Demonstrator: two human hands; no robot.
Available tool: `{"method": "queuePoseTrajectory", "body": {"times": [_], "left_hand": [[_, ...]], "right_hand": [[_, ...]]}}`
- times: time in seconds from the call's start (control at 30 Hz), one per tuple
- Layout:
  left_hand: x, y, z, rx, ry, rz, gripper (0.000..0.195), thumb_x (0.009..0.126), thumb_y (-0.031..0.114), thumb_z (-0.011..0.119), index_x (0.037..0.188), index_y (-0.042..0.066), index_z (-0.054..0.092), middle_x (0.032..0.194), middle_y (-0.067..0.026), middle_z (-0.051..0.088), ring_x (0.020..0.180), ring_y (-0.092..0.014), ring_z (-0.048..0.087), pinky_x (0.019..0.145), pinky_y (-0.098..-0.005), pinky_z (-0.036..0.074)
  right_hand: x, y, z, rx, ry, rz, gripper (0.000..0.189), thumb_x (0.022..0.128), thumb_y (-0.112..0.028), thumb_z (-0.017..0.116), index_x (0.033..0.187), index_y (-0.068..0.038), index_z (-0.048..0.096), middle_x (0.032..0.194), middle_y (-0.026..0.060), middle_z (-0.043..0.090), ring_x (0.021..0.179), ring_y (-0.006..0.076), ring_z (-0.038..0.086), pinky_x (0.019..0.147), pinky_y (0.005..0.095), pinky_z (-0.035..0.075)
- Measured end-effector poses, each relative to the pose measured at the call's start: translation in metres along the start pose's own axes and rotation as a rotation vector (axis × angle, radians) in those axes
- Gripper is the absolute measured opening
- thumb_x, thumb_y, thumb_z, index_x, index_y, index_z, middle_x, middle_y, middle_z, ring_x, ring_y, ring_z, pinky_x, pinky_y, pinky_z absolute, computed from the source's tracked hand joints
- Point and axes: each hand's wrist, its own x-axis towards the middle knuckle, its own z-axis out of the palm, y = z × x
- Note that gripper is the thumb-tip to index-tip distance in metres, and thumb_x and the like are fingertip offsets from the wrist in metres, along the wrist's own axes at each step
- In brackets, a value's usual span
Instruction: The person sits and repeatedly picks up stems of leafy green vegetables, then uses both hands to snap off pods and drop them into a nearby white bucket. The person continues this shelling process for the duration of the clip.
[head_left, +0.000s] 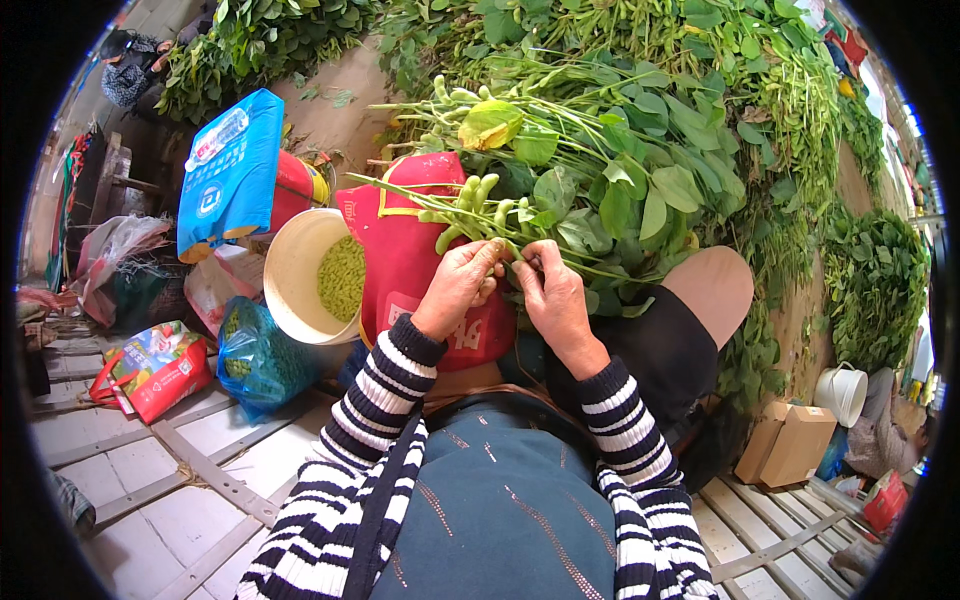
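Over my lap lies a red cloth (405, 262) with pale printed writing. Both hands meet above it at a green soybean pod (513, 250). My left hand (466, 283) pinches the pod between thumb and forefinger from one side. From the other side the bent fingers of my right hand (553, 296) close on it. Just beyond the hands rest leafy soybean stalks (600, 172) with pods (474, 193) near their cut ends. A cream bucket (289, 281) stands left of the cloth, partly filled with shelled green beans (341, 281).
A blue insulated bag (232, 169) with a plastic bottle (217, 139) tops a red container (292, 191). At left are a blue plastic bag (262, 360) and a red shopping bag (161, 371). Rightward stand cardboard boxes (787, 444) and a white bucket (840, 396). Other people (131, 71) sit nearby.
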Motion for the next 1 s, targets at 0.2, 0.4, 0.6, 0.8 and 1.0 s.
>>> {"method": "queuePoseTrajectory", "body": {"times": [0.2, 0.4, 0.6, 0.8, 1.0], "left_hand": [[0.005, -0.020, -0.001, -0.312, -0.162, -0.057, 0.015, 0.092, 0.020, 0.056, 0.095, 0.006, 0.059, 0.066, 0.0072, 0.048, 0.047, 0.000, 0.033, 0.040, -0.0160, 0.024], [0.003, -0.029, 0.007, -0.233, -0.004, 0.041, 0.012, 0.089, 0.017, 0.060, 0.092, 0.006, 0.060, 0.064, 0.0078, 0.047, 0.046, 0.000, 0.033, 0.041, -0.0158, 0.025], [0.001, -0.025, 0.017, -0.130, 0.055, 0.079, 0.011, 0.091, 0.018, 0.058, 0.092, 0.006, 0.060, 0.064, 0.0084, 0.047, 0.046, 0.000, 0.033, 0.041, -0.0161, 0.025], [0.001, -0.024, -0.005, -0.122, -0.143, 0.001, 0.011, 0.093, 0.018, 0.055, 0.093, 0.007, 0.058, 0.064, 0.0075, 0.046, 0.046, -0.001, 0.034, 0.041, -0.0160, 0.026], [-0.002, -0.021, 0.003, -0.130, -0.143, 0.034, 0.011, 0.092, 0.017, 0.056, 0.093, 0.006, 0.056, 0.066, 0.0057, 0.048, 0.050, -0.001, 0.037, 0.043, -0.0158, 0.027]], "right_hand": [[-0.008, -0.009, -0.004, -0.134, -0.168, 0.200, 0.019, 0.090, -0.021, 0.047, 0.098, -0.005, 0.047, 0.071, 0.0200, 0.061, 0.068, 0.0413, 0.059, 0.062, 0.0496, 0.046], [-0.017, 0.008, -0.001, 0.003, -0.256, 0.171, 0.019, 0.090, -0.011, 0.039, 0.103, 0.000, 0.046, 0.071, 0.0193, 0.059, 0.068, 0.0352, 0.058, 0.063, 0.0433, 0.046], [-0.015, 0.020, 0.005, 0.138, -0.253, 0.168, 0.014, 0.089, -0.007, 0.038, 0.098, 0.000, 0.046, 0.069, 0.0201, 0.054, 0.062, 0.0346, 0.055, 0.058, 0.0421, 0.044], [-0.013, 0.016, -0.002, 0.287, -0.332, 0.297, 0.010, 0.088, -0.006, 0.041, 0.095, 0.000, 0.046, 0.069, 0.0212, 0.054, 0.061, 0.0369, 0.055, 0.056, 0.0437, 0.044], [-0.014, 0.008, 0.000, -0.066, -0.188, 0.076, 0.010, 0.088, -0.008, 0.046, 0.094, -0.001, 0.049, 0.072, 0.0246, 0.057, 0.069, 0.0430, 0.056, 0.058, 0.0486, 0.044]]}}
